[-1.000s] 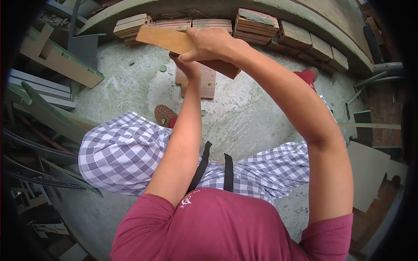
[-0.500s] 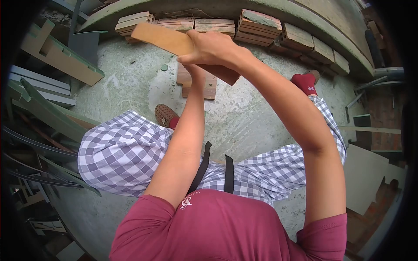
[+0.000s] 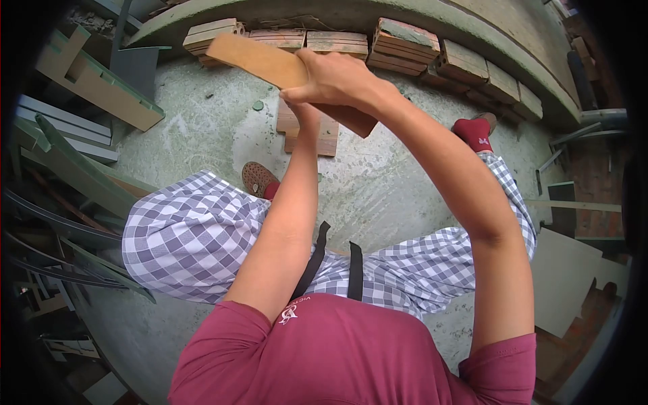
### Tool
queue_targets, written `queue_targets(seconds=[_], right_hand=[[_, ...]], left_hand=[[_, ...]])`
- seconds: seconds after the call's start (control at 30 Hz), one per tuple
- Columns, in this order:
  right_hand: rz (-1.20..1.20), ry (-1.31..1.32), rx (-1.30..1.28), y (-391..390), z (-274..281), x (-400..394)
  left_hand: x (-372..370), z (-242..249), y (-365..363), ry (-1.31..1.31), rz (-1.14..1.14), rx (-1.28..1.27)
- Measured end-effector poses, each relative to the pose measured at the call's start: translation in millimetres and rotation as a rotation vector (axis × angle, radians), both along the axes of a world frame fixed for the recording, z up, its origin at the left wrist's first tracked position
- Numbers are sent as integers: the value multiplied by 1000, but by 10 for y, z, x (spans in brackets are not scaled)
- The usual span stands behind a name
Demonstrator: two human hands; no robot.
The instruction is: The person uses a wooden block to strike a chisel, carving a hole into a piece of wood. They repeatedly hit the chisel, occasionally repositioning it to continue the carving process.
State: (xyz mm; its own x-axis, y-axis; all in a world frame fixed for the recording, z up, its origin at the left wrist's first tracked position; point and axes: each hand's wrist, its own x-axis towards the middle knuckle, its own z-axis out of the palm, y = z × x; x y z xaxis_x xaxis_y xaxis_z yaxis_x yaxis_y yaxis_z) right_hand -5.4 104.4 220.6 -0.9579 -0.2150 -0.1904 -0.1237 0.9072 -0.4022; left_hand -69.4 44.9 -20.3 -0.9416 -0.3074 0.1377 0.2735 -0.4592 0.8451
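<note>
My right hand (image 3: 334, 79) is closed over a flat tan wooden board (image 3: 256, 59), thumb along its near edge. The board's free end points up and left. Below the right wrist, a reddish-brown wooden piece (image 3: 351, 120) sticks out, in line with the board. My left hand (image 3: 305, 110) comes up from underneath, close against the board's underside; its fingers are hidden behind the board and my right hand. Beneath both hands, wooden blocks (image 3: 317, 138) with visible grain lie on the concrete floor.
Hollow bricks (image 3: 403, 46) line a low concrete curb (image 3: 297, 9) ahead. Cut boards and strips (image 3: 101, 88) lean on the left. A metal frame (image 3: 563, 145) and flat panels (image 3: 563, 277) are on the right. My shod foot (image 3: 258, 179) rests near the blocks.
The whole view has shifted slightly, floor and bricks moving a little right and down. Both hands keep nearly the same pose, and the right still grips the board.
</note>
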Motion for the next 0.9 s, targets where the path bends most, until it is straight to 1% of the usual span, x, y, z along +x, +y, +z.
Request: queue_targets(seconds=[0.07, 0.1, 0.13, 0.17, 0.27, 0.3, 0.33, 0.37, 0.4, 0.47, 0.5, 0.57, 0.6, 0.63, 0.67, 0.7, 0.77, 0.8, 0.83, 0.87, 0.9], right_hand=[[-8, 168, -137, -28, 287, 24], [-10, 165, -138, -62, 435, 32], [-42, 234, -209, -103, 582, 32], [-73, 303, -280, -130, 657, 30], [-88, 320, -238, -146, 497, 45], [-56, 266, -166, -91, 254, 46], [6, 205, -37, -12, -46, 42], [65, 147, 91, 47, -225, 24], [58, 153, 90, 53, -184, 2], [10, -10, -15, 30, -13, -25], [30, 58, -82, 28, 129, -3], [-11, 166, -169, -23, 459, 9], [-13, 166, -170, -43, 568, -1], [-42, 215, -248, -64, 659, -17], [-71, 263, -328, -79, 701, -26], [-70, 262, -329, -84, 666, -21], [-125, 216, -209, -67, 427, 10], [-68, 171, -88, 16, 111, -28], [-29, 8, 51, 103, -160, -67], [-63, -26, -46, 137, -158, -16], [-69, -22, -44, 159, -94, -10]], left_hand=[[-21, -114, -64, -56, -39, 78], [-22, -129, -71, -80, -57, 119], [73, -35, -104, -227, 12, -306], [104, 79, -114, -224, 12, -306], [107, 55, -124, -272, 13, -335], [61, -120, -111, -83, -62, -122], [22, -216, -104, 109, -135, 91], [-10, -164, -103, 117, -138, 91], [-39, -84, -91, 100, -139, 84], [4, 85, -92, 45, -140, 67], [68, 146, -98, 10, -144, 56], [88, 227, -101, -42, -141, 44], [-83, -185, -212, -128, -92, -324], [-81, -135, -217, -126, -91, -325], [-69, -91, -232, -144, -141, -217], [-52, -54, -248, -163, -191, -110], [-66, -56, -276, -147, -211, -93], [-26, -20, -286, -116, -232, -65], [6, 39, -287, -80, -253, -38], [9, 114, -278, -40, -282, -13], [23, 161, -247, -5, -310, 17]])
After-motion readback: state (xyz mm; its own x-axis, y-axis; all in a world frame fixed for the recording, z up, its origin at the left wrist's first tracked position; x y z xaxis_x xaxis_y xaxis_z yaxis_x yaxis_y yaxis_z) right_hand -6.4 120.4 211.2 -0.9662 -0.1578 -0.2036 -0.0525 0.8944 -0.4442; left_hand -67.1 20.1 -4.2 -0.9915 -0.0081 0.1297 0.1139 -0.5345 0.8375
